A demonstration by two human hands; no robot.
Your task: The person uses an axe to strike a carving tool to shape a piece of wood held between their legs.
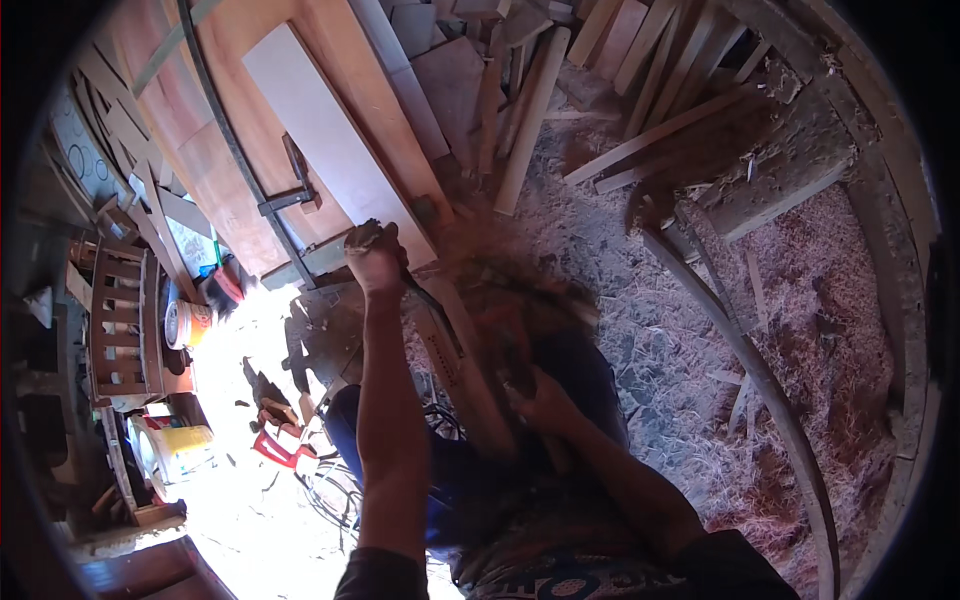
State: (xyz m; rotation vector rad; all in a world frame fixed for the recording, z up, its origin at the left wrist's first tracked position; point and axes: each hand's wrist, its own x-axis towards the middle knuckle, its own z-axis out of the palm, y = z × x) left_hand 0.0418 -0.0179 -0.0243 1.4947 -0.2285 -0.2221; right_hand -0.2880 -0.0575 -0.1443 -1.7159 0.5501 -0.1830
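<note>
My left hand (375, 262) is closed on a dark tool with a long, narrow metal shank (425, 298), over a narrow wooden piece (480, 420) that runs down between my legs. Lower and to the right, my right hand (540, 402) is closed around something dark, partly hidden in shadow. Just beyond my left hand, a pale board (320, 130) lies on larger wooden panels (230, 190), with a bar clamp (280, 202) beside it.
Loose planks (535, 110) fill the back. A long curved timber (760, 380) crosses the shavings-covered floor (660, 420) at right. At left are a slatted wooden piece (120, 320), buckets (180, 325) and, in glaring light, a red object (280, 450) with coiled cables (330, 490).
</note>
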